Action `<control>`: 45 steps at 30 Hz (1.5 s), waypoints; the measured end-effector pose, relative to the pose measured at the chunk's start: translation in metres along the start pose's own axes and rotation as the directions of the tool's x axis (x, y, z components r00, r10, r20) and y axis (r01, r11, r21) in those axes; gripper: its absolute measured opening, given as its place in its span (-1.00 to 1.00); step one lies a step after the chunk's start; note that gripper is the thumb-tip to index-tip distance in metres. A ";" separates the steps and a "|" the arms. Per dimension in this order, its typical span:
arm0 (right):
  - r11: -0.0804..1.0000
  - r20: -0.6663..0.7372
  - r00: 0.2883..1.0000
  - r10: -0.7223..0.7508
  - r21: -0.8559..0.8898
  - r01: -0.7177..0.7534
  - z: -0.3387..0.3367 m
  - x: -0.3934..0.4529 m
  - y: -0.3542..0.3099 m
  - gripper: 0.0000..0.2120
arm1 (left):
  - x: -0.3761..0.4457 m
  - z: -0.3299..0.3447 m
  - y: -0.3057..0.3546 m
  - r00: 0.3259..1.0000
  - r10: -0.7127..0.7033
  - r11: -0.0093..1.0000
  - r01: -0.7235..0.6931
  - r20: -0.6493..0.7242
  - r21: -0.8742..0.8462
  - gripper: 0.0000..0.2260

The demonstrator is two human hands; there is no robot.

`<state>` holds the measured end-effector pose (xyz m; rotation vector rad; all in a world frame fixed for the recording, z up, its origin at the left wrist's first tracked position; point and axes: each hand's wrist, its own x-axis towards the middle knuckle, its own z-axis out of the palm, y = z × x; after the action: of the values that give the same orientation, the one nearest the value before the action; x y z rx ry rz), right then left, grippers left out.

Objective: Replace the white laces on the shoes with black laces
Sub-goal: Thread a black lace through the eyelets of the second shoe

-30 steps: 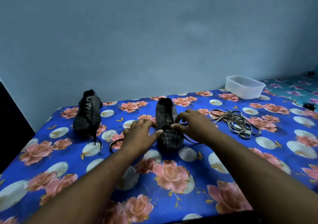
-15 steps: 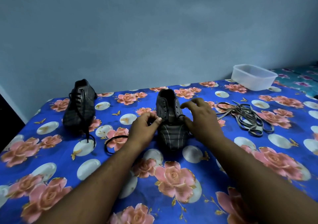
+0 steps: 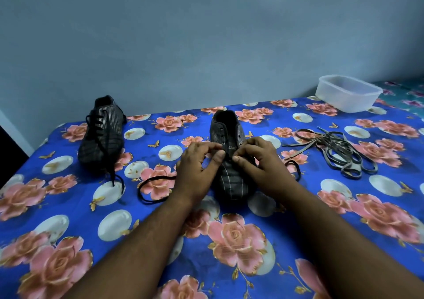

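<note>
A dark striped shoe point(image 3: 231, 179) stands in the middle of the floral cloth, toe toward me. My left hand point(image 3: 197, 165) and my right hand point(image 3: 259, 161) meet over its lower eyelets, thumbs and forefingers pinching the black lace there. The lace trails out in a loop point(image 3: 153, 188) to the left and a shorter loop point(image 3: 294, 169) to the right. A second dark shoe point(image 3: 101, 135) at the far left is laced in black, its lace end hanging onto the cloth. The removed pale laces point(image 3: 337, 151) lie in a tangle at the right.
A clear plastic tub point(image 3: 348, 93) sits at the back right corner by the wall. The blue floral cloth point(image 3: 68, 218) covers the surface; its left edge drops off near the dark gap at far left.
Both hands have closed in from the shoe's sides to its middle and now pinch the lace together. The view has shifted slightly.
</note>
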<state>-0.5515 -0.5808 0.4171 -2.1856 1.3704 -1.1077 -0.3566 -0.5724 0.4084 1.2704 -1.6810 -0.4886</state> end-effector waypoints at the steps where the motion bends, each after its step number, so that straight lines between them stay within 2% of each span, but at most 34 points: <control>1: 1.000 -0.002 1.000 0.004 0.028 -0.003 0.001 -0.001 0.000 -0.96 | -0.002 0.000 0.002 0.999 0.006 1.000 -0.007 0.043 0.010 -0.64; 8: 0.989 0.007 0.999 0.036 0.147 -0.037 0.003 -0.002 0.003 -0.94 | -0.003 0.000 0.003 0.995 -0.041 0.999 0.041 0.086 0.001 -0.69; 11: 0.978 -0.015 0.999 0.045 0.204 -0.041 0.000 -0.002 0.005 -0.87 | -0.002 0.001 0.002 0.996 -0.028 1.000 0.029 0.090 -0.007 -0.75; 17: 0.963 -0.030 0.993 0.112 0.249 -0.101 -0.001 -0.003 0.014 -0.96 | -0.001 0.004 -0.002 0.996 -0.025 0.999 0.028 0.088 -0.036 -0.84; 23: 0.966 0.043 0.986 0.164 0.196 -0.169 -0.013 0.000 0.024 -0.68 | 0.001 0.006 -0.001 0.992 -0.077 0.993 0.085 0.096 -0.076 -0.85; 27: 0.945 0.038 0.979 0.200 0.255 -0.203 -0.014 0.003 0.025 -0.89 | 0.001 0.007 -0.002 0.994 -0.064 0.995 0.071 0.087 -0.075 -0.85; 30: 0.897 0.037 0.971 0.235 0.377 -0.231 -0.015 0.003 0.022 -0.98 | 0.002 0.007 -0.003 0.995 -0.054 0.996 0.060 0.086 -0.067 -0.86; 35: 0.824 -0.017 0.963 0.270 0.521 -0.222 -0.020 0.004 0.017 -0.96 | 0.002 0.007 -0.003 0.996 -0.029 0.997 0.035 0.085 -0.072 -0.91; 38: 0.839 -0.093 0.961 0.261 0.515 -0.178 -0.022 0.002 0.012 -0.93 | 0.003 0.006 -0.002 0.994 -0.056 0.994 0.064 0.093 -0.093 -0.90; 45: 0.841 -0.175 0.945 0.277 0.520 -0.150 -0.018 0.001 0.004 -0.95 | 0.002 0.008 0.000 0.995 -0.045 0.995 0.053 0.091 -0.090 -0.92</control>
<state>-0.5676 -0.5818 0.4264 -1.5232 1.2056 -1.4829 -0.3636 -0.5764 0.4051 1.2406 -1.6841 -0.6535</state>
